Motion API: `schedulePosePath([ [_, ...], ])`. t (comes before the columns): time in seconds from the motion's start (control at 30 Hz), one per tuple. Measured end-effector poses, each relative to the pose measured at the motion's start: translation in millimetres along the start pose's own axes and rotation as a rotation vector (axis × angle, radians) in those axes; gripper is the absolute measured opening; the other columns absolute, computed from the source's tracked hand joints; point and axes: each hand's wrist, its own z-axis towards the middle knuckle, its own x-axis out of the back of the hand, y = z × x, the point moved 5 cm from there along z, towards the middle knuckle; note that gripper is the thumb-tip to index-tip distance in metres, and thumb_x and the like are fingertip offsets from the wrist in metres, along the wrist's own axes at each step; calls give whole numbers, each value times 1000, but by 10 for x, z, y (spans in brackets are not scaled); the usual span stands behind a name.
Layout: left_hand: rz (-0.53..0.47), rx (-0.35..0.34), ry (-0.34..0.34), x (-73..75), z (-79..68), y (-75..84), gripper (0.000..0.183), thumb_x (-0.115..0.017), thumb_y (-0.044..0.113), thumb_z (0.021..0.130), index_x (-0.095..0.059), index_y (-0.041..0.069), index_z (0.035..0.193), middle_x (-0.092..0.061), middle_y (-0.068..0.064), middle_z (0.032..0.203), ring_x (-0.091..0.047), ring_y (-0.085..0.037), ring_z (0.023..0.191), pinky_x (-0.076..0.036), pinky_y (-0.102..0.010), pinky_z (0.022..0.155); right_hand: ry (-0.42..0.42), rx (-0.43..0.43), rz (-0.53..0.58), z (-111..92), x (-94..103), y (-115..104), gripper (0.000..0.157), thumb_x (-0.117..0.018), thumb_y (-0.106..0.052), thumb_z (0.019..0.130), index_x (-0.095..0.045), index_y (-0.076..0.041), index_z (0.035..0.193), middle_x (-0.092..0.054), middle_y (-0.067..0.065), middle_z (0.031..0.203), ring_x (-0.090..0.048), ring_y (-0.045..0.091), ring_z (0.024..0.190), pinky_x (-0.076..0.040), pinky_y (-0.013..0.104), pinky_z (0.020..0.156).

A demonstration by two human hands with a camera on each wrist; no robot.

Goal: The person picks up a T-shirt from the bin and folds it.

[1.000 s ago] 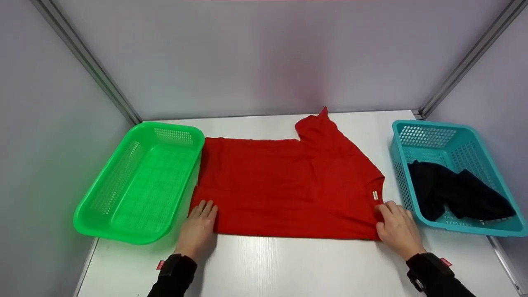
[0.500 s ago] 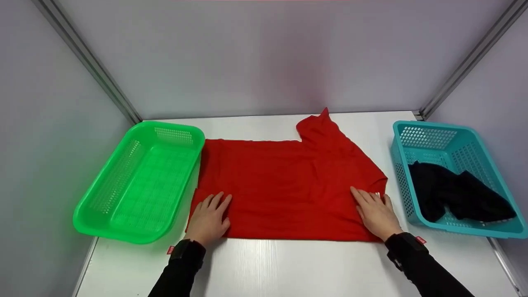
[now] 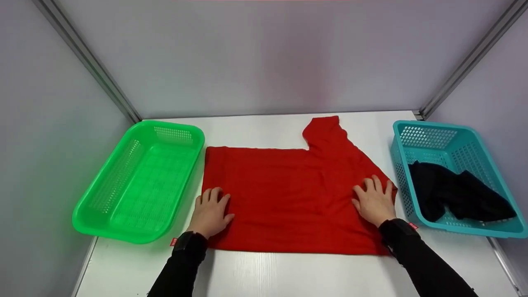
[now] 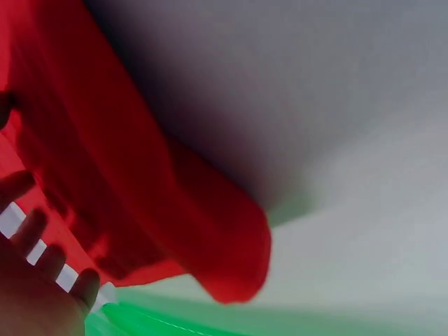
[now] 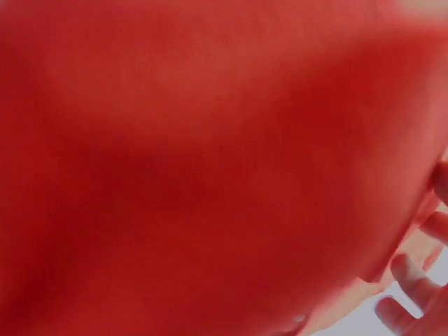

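red cloth is laid out flat on a white table, between a green basket on the left and a blue basket on the right. from the right part of its far edge a narrow piece is pointed toward the back wall. the cloth's left edge is crossed by the left hand, its fingers parted and loosely bent; the right hand is rested near the right corner, fingers spread and a little arched. nothing is seen to be gripped by either hand. the wrists are covered by black sleeves, and a black cloth is held in the blue basket, both seen only from the head. by the left wrist camera, a thick rounded edge of the red cloth is shown, with the green basket's rim below. the right wrist view is mostly filled with blurred red, so how firmly the fabric is pressed there cannot really be judged.
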Motion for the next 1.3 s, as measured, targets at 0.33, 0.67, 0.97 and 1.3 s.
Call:
schedulePosePath([
  [0.33, -80, -22, -46, 50, 124, -26, 78, -82, 36, 89, -48, 1, 150, -53, -20, 144, -48, -44, 133, -35, -61, 115, -125, -4, 113, 196, 0, 0, 53, -66, -6, 85, -52, 4, 135, -56, 25, 130, -47, 54, 130, 0, 82, 112],
  [0.67, -18, 38, -65, 48, 120, -44, 70, -81, 44, 88, -55, -1, 135, -59, -21, 118, -48, -43, 116, -33, -64, 111, -148, -3, 76, 263, -44, 43, 49, -69, -15, 85, -59, 3, 130, -53, 29, 118, -43, 53, 123, -1, 83, 110],
  [0.97, -18, -1, 0, 99, 124, -20, 50, -86, 41, 84, -59, 3, 102, -47, -26, 140, -42, -52, 134, -28, -71, 115, -136, 81, 123, 286, -19, -49, 23, -68, -4, 78, -55, -2, 97, -53, 26, 136, -37, 59, 137, -6, 79, 114],
  [1.3, -6, 34, 9, 58, 115, -56, 83, -85, 47, 83, -48, 3, 143, -58, -23, 121, -52, -48, 118, -34, -67, 109, -163, 22, 131, 310, -54, -72, 68, -67, -5, 81, -48, 12, 144, -56, 31, 126, -44, 53, 126, -5, 78, 115],
])
